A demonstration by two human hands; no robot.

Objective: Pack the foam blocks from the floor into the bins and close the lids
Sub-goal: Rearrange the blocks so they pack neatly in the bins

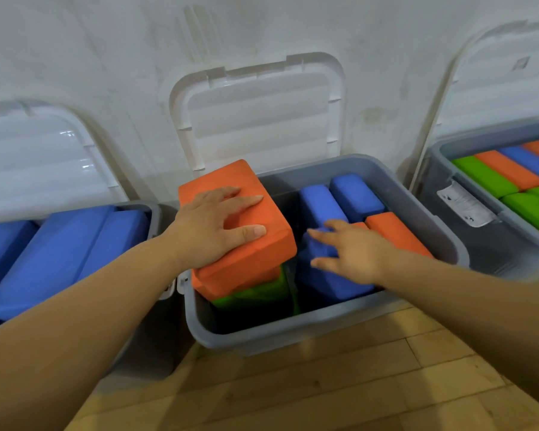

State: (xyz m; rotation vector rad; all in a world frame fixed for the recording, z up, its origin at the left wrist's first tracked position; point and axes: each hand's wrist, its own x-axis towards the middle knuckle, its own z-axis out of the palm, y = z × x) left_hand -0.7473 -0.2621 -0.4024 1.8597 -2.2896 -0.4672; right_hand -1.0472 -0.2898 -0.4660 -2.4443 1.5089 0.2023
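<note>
A grey middle bin (293,332) stands open, its white lid (262,110) leaning on the wall. My left hand (213,227) lies flat with spread fingers on a big orange foam block (262,256) that sticks up tilted from the bin's left side, above a green block (255,295). My right hand (350,250) reaches in with loosely spread fingers touching a blue block (327,284) at the bin's front right. Behind it stand two upright blue blocks (355,194) and an orange block (395,231).
A left bin (154,213) holds large blue blocks (59,253), its lid (38,163) open. A right bin (467,194) holds green, orange and blue blocks (507,172), lid raised. Wooden floor (355,384) runs in front; the white wall is close behind.
</note>
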